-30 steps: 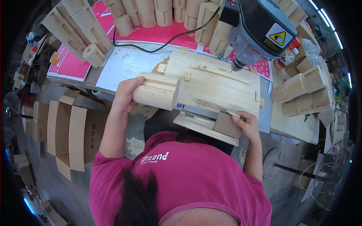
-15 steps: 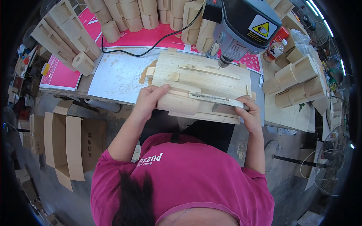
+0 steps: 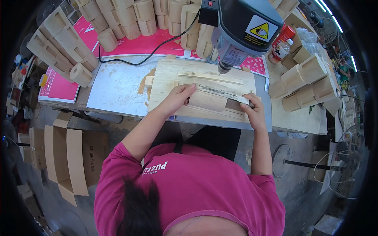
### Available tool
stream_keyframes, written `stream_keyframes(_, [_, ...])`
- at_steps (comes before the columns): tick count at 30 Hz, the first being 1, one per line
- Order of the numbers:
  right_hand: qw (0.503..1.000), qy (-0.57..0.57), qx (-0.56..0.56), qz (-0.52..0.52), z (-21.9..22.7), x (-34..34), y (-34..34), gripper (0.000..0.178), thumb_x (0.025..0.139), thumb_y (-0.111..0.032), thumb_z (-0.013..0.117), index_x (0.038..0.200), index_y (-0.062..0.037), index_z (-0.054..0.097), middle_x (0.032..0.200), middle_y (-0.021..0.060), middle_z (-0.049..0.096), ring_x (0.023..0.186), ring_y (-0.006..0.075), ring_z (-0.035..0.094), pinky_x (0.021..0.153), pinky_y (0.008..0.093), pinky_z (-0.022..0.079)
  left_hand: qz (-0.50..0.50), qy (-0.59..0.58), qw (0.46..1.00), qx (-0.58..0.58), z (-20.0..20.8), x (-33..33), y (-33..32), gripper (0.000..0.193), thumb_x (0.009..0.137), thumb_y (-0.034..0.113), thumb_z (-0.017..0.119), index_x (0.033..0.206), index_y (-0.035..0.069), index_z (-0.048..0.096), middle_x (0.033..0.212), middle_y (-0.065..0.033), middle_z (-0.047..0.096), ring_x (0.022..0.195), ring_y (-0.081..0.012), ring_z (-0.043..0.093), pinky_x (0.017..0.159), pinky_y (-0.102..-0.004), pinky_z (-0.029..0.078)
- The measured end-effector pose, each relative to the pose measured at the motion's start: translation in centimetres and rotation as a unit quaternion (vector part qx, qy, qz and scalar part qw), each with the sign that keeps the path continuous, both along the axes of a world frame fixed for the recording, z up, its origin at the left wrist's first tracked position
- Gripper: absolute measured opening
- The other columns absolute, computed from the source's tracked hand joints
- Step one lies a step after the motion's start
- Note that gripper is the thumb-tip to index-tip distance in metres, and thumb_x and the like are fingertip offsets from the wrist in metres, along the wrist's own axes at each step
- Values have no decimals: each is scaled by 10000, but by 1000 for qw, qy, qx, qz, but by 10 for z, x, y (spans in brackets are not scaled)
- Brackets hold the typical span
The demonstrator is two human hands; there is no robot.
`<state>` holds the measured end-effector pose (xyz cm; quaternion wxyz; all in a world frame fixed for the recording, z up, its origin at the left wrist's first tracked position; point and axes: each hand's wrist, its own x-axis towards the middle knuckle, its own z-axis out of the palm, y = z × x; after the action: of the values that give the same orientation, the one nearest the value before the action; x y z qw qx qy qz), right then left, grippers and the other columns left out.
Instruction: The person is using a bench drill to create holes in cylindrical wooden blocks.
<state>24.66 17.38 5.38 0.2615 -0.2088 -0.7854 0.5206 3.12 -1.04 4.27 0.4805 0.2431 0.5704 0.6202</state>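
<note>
A pale wooden cylinder (image 3: 206,101) lies sideways over a flat wooden board (image 3: 163,72) in front of me. My left hand (image 3: 180,96) is closed on the cylinder's left end, thumb on top and the other fingers mostly hidden beneath. Along the cylinder's top runs a narrow, light-coloured slotted strip (image 3: 222,93) with metal-looking parts; its exact kind cannot be told. My right hand (image 3: 254,110) pinches the strip's right end, next to the cylinder's right end. The drill press (image 3: 246,29) stands just beyond, its bit above the board's far part.
A thin wooden batten (image 3: 210,78) lies on the board. Notched wooden cylinders (image 3: 145,17) stand stacked at the back; more (image 3: 305,80) lie at the right. A black cable (image 3: 136,63) crosses the table. A bottle (image 3: 280,51) stands right of the drill press. An open cardboard box (image 3: 75,157) sits at lower left.
Both hands have shifted the cylinder and strip to the right and slightly away from me over the board. The view has turned a little, so the table and drill press appear further left.
</note>
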Motion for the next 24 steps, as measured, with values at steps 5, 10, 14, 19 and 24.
stream_keyframes(5, [1000, 6, -1, 7, -1, 2, 2, 210, 720, -50, 669, 918, -21, 607, 889, 9, 543, 867, 123, 484, 774, 234, 369, 0, 213, 976, 40, -10, -9, -11, 457, 788, 412, 623, 957, -10, 575, 789, -37, 544, 723, -147, 509, 655, -259, 398])
stream_keyframes(10, [1000, 14, 15, -4, -5, 0, 14, 229, 700, 19, 664, 920, -16, 609, 890, 27, 542, 846, 119, 510, 748, 219, 398, 1, 634, 768, 88, -27, -5, -18, 443, 645, 321, 724, 991, 80, 589, 887, -50, 541, 894, -227, 487, 823, -376, 326])
stream_keyframes(14, [1000, 14, 2, -18, -6, -8, 33, 241, 711, 32, 649, 943, -17, 606, 874, 26, 534, 827, 116, 508, 727, 223, 402, 44, 632, 773, 27, -39, 5, 3, 479, 588, 294, 747, 1011, 134, 590, 876, -14, 544, 933, -205, 469, 867, -418, 248])
stream_keyframes(19, [996, 7, 64, -55, -15, -30, 51, 243, 712, -7, 664, 944, -21, 590, 873, 29, 525, 845, 141, 505, 754, 243, 395, 23, 608, 794, 16, -39, -15, 22, 477, 588, 272, 750, 1011, 125, 584, 833, -1, 538, 896, -203, 481, 821, -394, 258])
stream_keyframes(24, [993, -5, 115, -19, -11, -45, 37, 334, 701, -46, 686, 1011, -40, 562, 941, 36, 516, 927, 153, 479, 833, 262, 366, 17, 600, 797, 61, -46, -37, 7, 460, 605, 244, 745, 1012, 110, 580, 808, -10, 527, 848, -208, 494, 805, -379, 260])
